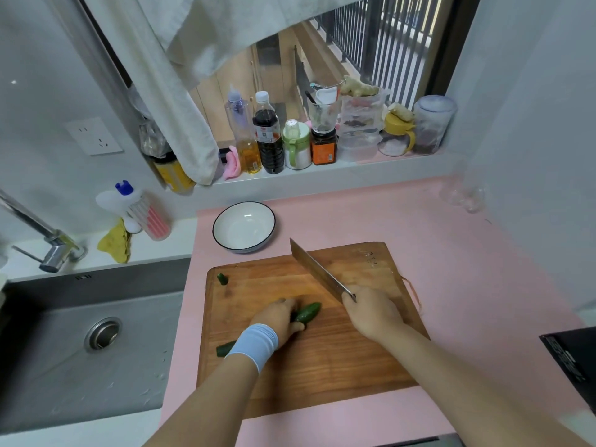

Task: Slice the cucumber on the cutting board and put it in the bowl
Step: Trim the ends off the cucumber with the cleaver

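Curled around the handle of a cleaver (317, 269), the right hand (371, 312) holds it over the middle of the cutting board (322, 356). The blade slants away toward the board's far edge and is clear of the cucumber (308, 312). The left hand (279, 317), with a pale blue wristband (254, 345) on its wrist, lies over the cucumber near the board's centre, its fingers bent down on top and its thumb against the near side, gripping it in place. The cucumber lies on the board at a slant. One dark green end sticks out past the fingers toward the cleaver, and the other end shows beyond the wristband, close to the board's left edge. A small cut-off end piece (222, 279) sits by itself at the board's far left corner, well apart from the rest. The white bowl (244, 229) with a dark rim stands just beyond the board's far edge, toward the left, with nothing in it. The board rests on a pink counter mat (451, 253). A steel sink (80, 333) lies to the board's left, and a row of bottles and jars (267, 137) lines the windowsill beyond the bowl.
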A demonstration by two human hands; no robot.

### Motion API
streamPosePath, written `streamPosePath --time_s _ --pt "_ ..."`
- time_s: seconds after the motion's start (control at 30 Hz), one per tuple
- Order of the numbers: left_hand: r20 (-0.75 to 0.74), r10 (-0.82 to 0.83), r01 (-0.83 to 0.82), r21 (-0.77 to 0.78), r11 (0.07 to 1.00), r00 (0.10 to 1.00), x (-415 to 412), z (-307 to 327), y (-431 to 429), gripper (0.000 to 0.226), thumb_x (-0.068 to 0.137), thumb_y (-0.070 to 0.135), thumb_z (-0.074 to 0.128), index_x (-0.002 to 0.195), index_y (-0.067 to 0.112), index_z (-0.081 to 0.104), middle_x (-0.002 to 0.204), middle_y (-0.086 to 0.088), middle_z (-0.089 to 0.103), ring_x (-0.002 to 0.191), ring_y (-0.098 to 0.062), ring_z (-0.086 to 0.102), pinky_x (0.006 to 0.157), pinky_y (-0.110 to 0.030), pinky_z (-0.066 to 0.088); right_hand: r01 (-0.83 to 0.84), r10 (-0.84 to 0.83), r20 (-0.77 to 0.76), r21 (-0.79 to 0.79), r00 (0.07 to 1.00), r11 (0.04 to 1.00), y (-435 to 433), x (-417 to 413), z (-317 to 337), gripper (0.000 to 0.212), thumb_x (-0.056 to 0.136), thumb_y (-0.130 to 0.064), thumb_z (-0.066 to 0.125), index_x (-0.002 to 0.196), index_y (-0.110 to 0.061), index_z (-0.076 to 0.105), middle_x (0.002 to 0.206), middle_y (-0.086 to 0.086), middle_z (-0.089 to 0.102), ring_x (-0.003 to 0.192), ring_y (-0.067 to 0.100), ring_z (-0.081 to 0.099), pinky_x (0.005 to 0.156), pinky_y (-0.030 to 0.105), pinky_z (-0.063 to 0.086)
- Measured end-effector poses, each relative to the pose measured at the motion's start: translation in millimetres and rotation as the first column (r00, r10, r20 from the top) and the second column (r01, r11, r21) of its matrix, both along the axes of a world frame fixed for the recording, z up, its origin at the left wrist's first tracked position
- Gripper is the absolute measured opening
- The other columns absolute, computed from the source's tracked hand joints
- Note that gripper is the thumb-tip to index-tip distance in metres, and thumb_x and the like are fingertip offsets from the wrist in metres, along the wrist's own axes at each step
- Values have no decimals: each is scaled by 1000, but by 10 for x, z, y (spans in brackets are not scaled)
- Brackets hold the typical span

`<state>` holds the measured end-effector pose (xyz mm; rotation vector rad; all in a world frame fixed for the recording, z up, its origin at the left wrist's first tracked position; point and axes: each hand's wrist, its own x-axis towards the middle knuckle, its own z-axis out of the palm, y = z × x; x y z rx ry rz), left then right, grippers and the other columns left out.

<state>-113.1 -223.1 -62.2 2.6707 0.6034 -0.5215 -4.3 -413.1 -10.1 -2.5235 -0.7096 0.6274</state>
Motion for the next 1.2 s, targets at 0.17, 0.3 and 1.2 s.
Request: streamPosePath --time_s 0.17,0.3,1.2 --pt "248 70 -64 -33 997 966 -56 -87 -23 34 90 36 61 117 18 49 117 1 49 101 -20 54 83 -30 46 -17 17 -19 1 1000 1000 51 -56 -31 32 104 -34 38 84 -24 60 70 -2 64 63 18 60 56 33 48" --pt "491 -38 78 -61 995 870 13 -171 -118 15 90 15 58 104 13 55 108 1 49 99 -16 48 87 -32 46 -40 40 -7 10 999 999 78 -136 -18 31 105 -35 37 81 -27 56 70 -2 64 64 17 62 60 38 52" --pt "593 141 3 -234 972 793 13 -423 -145 11 91 9 60 101 14 58 100 9 48 96 -5 41 88 -2 28 -88 80 -123 -60 989 994 229 -232 48 30 105 -29 36 86 -22 58 70 -4 57 56 14 50 51 27 34"
